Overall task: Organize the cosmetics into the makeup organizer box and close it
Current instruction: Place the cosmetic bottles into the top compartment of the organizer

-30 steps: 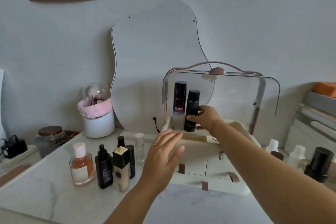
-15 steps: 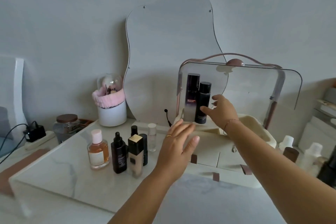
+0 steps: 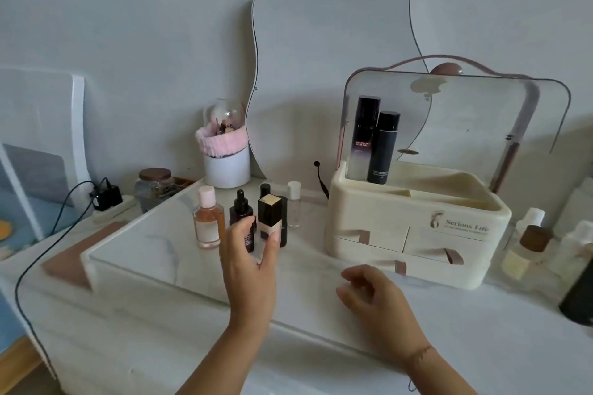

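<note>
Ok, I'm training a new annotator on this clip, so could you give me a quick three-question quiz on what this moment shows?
1. Multiple choice: how many bottles stand inside the organizer box? A) one B) two C) four
2. True or false: the clear lid stands open.
3. Short answer: which hand is nearest the black dropper bottle on the table?

Key
1. B: the purple bottle and the black bottle, side by side at the box's back left.
2. True.
3. The left hand, its fingers spread in front of that bottle.
</note>
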Motion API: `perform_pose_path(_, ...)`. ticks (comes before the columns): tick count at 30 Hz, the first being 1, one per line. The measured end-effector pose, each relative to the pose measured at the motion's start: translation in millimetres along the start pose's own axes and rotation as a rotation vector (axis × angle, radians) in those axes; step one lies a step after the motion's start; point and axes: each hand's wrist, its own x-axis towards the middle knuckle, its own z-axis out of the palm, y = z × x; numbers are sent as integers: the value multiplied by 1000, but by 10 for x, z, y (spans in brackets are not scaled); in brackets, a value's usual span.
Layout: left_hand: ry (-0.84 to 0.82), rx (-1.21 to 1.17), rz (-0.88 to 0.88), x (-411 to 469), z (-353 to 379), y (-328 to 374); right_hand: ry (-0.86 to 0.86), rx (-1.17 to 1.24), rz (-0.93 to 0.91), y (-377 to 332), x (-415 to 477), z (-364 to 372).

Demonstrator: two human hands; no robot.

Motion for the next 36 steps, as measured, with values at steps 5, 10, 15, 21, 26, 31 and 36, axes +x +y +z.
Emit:
perform_pose_path(5,-101,25,-147,19,75,-150,6,36,14,16,-5,-25)
perform_pose_path(10,-100,33,-143,33,125,-203,14,92,1,43,-7,-36)
perform_pose_path(15,-185,128,-125,40,154,-257,14,95,-4,62,7,-16)
perform_pose_path(21,-307,110,-227,85,211,-308,16,59,-3,75,12,-11)
perform_pose_path(26,-426,97,-227,19,232,-235,6,119,14,14,-6,-29)
perform_pose_path(31,-631,-9,-108,-308,366,146,32,195,-52,-75,-52,-175)
perform_pose_path(36,-709,-122,5,-382,571,612,85,252,-154,-309,-13,-593)
